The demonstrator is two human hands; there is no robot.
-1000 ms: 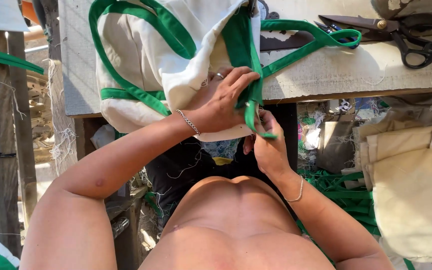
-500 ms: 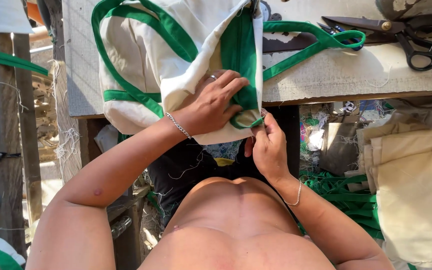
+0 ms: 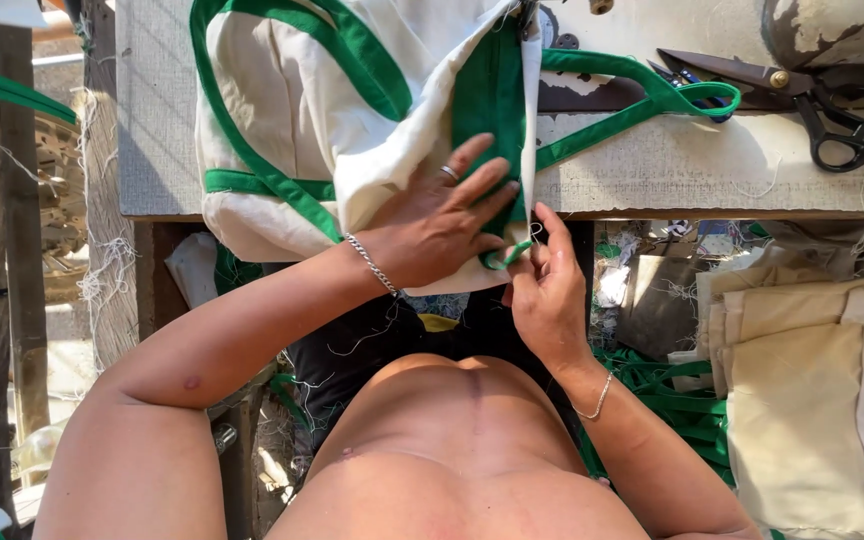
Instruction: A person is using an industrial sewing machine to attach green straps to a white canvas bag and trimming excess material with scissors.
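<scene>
A cream cloth bag [image 3: 292, 110] with green trim lies across the table edge [image 3: 652, 170], part of it hanging over the front. My left hand [image 3: 442, 215] presses flat on the bag's folded corner, fingers spread over a green panel. My right hand [image 3: 542, 290] is just below the table edge and pinches the end of a green strap [image 3: 507, 255] at the bag's lower corner. A green handle loop [image 3: 652, 95] trails right across the table top.
Large black shears [image 3: 802, 95] lie at the table's right. A stack of cream cloth pieces [image 3: 812, 380] sits lower right, with green strapping [image 3: 672, 400] on the floor beside it. A wooden post [image 3: 12, 250] stands at the left.
My left hand has opened from gripping the green strap to lying flat on the bag. The strap end has been drawn up against the bag's corner, still held by my right hand.
</scene>
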